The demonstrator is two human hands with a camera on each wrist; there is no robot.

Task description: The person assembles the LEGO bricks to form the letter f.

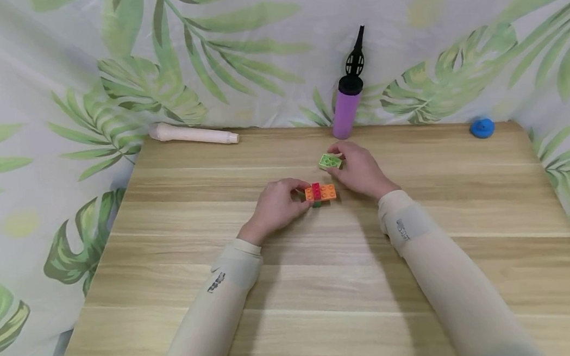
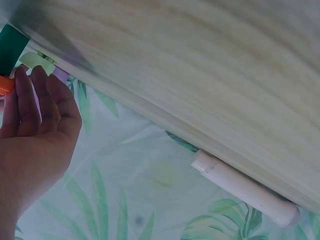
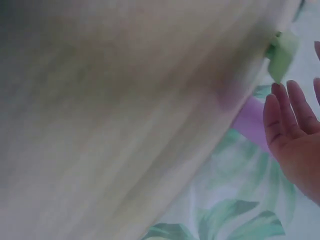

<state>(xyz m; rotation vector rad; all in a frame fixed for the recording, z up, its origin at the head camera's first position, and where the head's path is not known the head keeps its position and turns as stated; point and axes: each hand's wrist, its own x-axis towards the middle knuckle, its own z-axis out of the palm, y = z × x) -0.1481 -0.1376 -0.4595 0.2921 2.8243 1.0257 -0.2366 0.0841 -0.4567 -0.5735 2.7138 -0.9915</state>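
In the head view, my left hand (image 1: 277, 205) pinches a small build of toy bricks by its left end. Its upper layer is an orange brick (image 1: 329, 191) with a red brick (image 1: 316, 191) across it, and a dark green brick (image 2: 12, 49) shows underneath. Just beyond, towards the back, my right hand (image 1: 360, 170) holds a light green brick (image 1: 330, 161) between thumb and fingers at its right side. The two sets of bricks are close but apart. In the right wrist view the light green brick is partly blurred above the fingertips.
A purple pump (image 1: 346, 111) with a black nozzle stands at the back edge, just behind my right hand. A pale pink cylindrical object (image 1: 196, 134) lies at the back left. Towards the back right corner sits a blue round object (image 1: 482, 128). Leaf-patterned cloth surrounds the wooden table (image 1: 323, 317).
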